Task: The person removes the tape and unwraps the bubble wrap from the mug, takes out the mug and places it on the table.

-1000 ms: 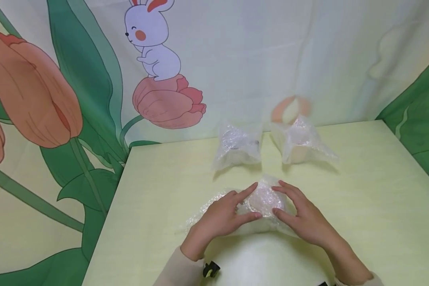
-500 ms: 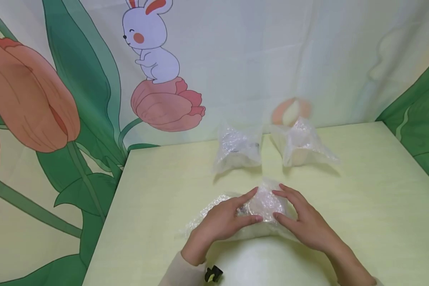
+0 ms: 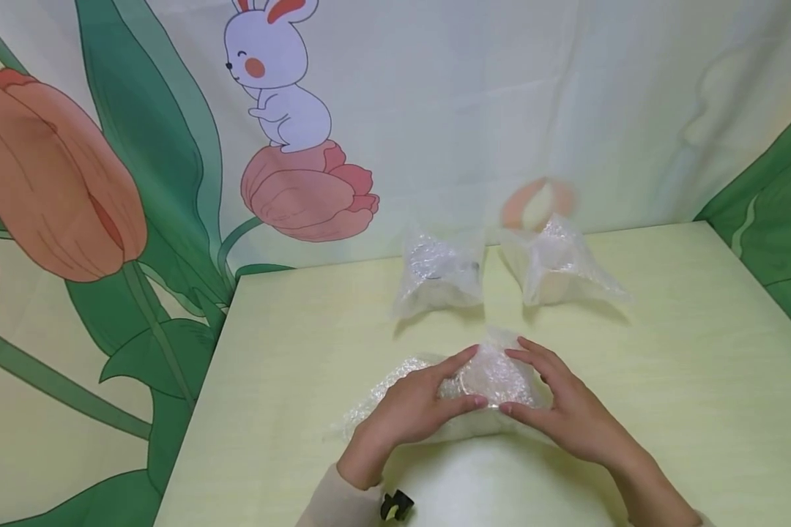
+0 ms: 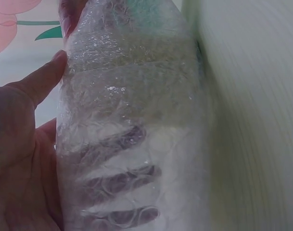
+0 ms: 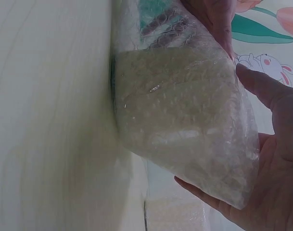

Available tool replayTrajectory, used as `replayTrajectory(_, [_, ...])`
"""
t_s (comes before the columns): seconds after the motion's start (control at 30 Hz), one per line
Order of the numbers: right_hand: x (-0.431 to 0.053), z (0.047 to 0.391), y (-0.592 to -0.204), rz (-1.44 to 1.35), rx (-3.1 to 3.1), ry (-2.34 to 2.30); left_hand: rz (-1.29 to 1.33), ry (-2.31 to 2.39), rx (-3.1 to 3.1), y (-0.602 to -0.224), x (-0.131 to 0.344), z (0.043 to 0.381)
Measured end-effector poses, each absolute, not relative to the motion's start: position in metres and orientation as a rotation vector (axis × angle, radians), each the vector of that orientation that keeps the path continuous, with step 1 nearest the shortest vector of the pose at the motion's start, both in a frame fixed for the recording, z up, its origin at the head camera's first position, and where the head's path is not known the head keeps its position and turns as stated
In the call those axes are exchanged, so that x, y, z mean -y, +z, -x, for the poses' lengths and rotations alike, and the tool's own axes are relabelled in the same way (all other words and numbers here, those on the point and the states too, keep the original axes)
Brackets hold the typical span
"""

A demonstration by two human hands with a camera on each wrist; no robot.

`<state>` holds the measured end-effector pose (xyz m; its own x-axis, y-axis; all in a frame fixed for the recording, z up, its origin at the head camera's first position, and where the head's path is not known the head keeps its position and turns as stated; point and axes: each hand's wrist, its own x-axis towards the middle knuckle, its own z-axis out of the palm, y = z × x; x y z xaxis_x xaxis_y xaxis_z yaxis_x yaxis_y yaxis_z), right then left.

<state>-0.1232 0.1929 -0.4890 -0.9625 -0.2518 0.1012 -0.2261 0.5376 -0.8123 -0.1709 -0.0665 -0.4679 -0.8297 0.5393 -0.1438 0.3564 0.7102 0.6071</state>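
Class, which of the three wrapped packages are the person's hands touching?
The front package: left hand and right hand touch it; the back-left package and back-right package sit behind, untouched.

The left hand (image 4: pixel 19 159) grips a bubble-wrap package (image 4: pixel 132 91), thumb (image 4: pixel 46 79) at its edge; three fingers (image 4: pixel 120 182) show through; table (image 4: pixel 254 120) at right.

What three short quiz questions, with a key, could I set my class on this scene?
1. Count: how many other wrapped packages lie behind the front package on the table?
2. True or false: the left hand and right hand touch the same package.
3. Choose: the backdrop shows which animal? (a) fox (b) rabbit (c) owl

Key: 1. two; 2. true; 3. b.
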Motion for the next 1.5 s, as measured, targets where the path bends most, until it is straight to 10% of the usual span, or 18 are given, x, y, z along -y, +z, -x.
replayTrajectory(1.5, [-0.210, 0.123, -0.478, 0.340, -2.659, -1.575, -0.669, 0.808, -2.611, -0.470, 0.068, 0.174])
